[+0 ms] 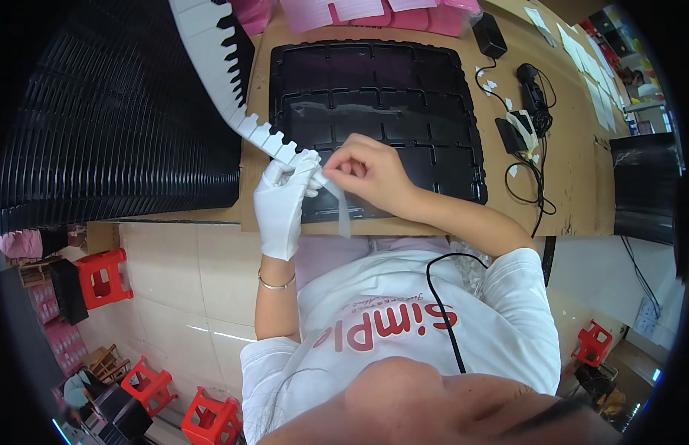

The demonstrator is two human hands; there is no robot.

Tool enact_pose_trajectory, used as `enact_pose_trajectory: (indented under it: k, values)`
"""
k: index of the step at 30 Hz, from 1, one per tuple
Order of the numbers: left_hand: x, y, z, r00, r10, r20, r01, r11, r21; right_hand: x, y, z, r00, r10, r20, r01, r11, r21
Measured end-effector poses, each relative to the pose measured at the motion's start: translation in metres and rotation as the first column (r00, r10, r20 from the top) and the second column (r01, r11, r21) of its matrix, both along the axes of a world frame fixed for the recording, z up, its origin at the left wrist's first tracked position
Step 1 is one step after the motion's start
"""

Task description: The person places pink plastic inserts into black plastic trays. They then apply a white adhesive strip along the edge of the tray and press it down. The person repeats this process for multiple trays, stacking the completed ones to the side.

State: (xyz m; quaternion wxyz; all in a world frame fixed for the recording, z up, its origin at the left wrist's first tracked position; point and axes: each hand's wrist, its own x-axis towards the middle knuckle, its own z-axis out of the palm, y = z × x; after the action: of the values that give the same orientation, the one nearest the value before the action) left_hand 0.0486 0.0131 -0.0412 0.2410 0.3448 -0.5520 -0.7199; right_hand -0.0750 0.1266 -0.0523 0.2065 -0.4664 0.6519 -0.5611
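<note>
My left hand (280,211), in a white glove, is closed around the near end of a long white notched strip (209,63). The strip rises from there toward the upper left, with comb-like teeth along its right edge. Beside that end, the thumb and fingers of my bare right hand (375,174) are pinched together. A thin translucent film strip (344,215) hangs from the pinch, curving down toward the table's front edge. Exactly where film and notched strip meet is hidden by my fingers. Under my right hand lies a black compartmented plastic tray (426,111).
A tall stack of black ribbed trays (129,111) stands at the left. Pink packages (426,21) lie along the back of the cardboard-covered table (574,193). To the right are a black adapter (490,35), cables (539,185) and paper scraps. Several red stools (103,278) stand on the floor.
</note>
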Motion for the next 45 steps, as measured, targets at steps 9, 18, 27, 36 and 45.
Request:
enact_pose_trajectory:
  k: [9, 18, 27, 36, 45]
  values:
    - [-0.004, -0.003, -0.009, 0.999, 0.003, 0.036, -0.002, 1.000, -0.028, -0.150, -0.060, -0.002, 0.943, -0.175, -0.282, 0.212, 0.971, 0.109]
    - [-0.003, -0.002, -0.007, 0.994, -0.042, 0.097, 0.044, 0.999, -0.020, -0.207, -0.100, -0.037, 0.835, -0.124, -0.536, 0.335, 0.888, 0.316]
    - [0.000, -0.004, -0.014, 1.000, 0.025, -0.005, -0.025, 0.999, 0.037, -0.198, -0.083, -0.028, 0.946, 0.023, -0.323, 0.099, 0.930, 0.355]
    - [-0.003, -0.005, -0.008, 1.000, 0.007, 0.019, -0.007, 1.000, 0.018, -0.120, -0.001, -0.014, 0.375, 0.148, 0.915, -0.030, 0.989, -0.147]
    - [-0.019, 0.020, -0.004, 0.996, -0.077, -0.043, 0.078, 0.997, 0.021, -0.013, 0.023, 0.006, 0.840, -0.106, 0.532, -0.004, 0.979, 0.202]
